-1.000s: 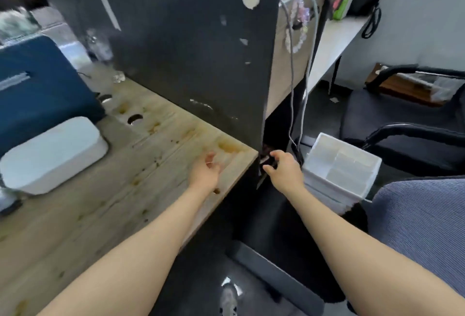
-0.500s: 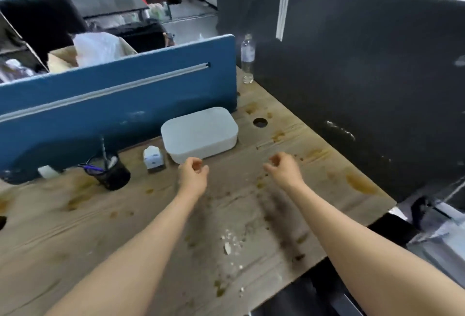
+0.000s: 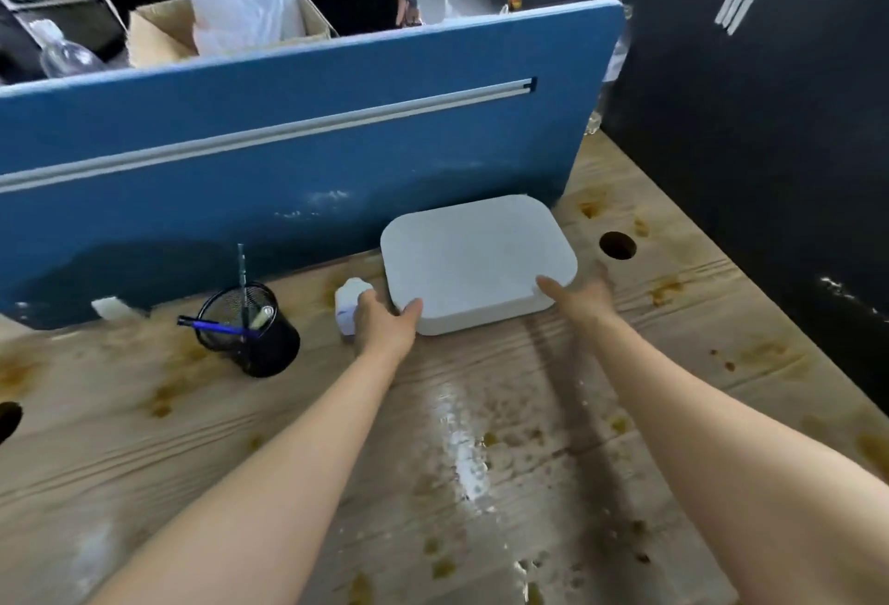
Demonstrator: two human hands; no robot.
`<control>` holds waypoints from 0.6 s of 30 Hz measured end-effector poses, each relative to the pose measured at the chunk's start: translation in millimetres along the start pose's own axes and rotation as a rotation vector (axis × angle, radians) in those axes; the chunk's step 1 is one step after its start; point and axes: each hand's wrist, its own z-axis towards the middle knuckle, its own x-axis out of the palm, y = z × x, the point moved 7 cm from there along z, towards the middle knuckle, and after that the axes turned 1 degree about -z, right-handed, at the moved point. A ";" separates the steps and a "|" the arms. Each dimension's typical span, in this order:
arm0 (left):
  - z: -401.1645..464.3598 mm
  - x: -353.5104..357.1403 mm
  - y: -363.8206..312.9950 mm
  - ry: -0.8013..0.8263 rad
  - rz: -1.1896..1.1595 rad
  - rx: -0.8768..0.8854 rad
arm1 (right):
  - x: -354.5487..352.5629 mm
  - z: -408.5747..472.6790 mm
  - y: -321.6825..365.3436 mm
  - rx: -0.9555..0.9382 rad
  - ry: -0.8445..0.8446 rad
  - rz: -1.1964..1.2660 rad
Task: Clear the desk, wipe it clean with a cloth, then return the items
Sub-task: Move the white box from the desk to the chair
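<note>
A white rounded box (image 3: 476,262) lies flat on the stained wooden desk (image 3: 144,436), its far edge just beside the foot of the blue partition (image 3: 288,142). Both hands are at its near corners. The left hand (image 3: 385,323) meets the near left corner: its thumb lies up on the lid's edge while the other fingers curl toward the box's left side, so it takes hold of that corner. The right hand (image 3: 579,294) is at the near right corner, thumb lying on top of the lid and the remaining fingers reaching round the right side wall, partly blurred; it holds the box there. The box sits between the two hands, its underside on the desk as far as can be seen.

Just left of the left hand's knuckles stands a small white object (image 3: 349,301), too blurred to name, touching or nearly touching the fingers. Further left is a black mesh pen holder (image 3: 250,332) with pens in it, one blue pen sticking out sideways. A round cable hole (image 3: 617,245) opens in the desk right of the box. Behind the partition stands a cardboard box (image 3: 158,34) with a white plastic bag (image 3: 245,7) in it.
</note>
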 end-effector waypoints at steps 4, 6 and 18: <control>6.4 20.1 -5.9 -0.005 0.009 0.044 | 15.8 23.7 -8.8 0.018 0.065 0.138; 4.3 24.2 -6.0 -0.024 0.019 0.045 | 21.8 25.6 -9.1 -0.017 0.109 0.222; -22.8 27.4 -25.4 -0.037 -0.130 0.073 | -11.8 8.9 -19.0 0.037 0.016 0.495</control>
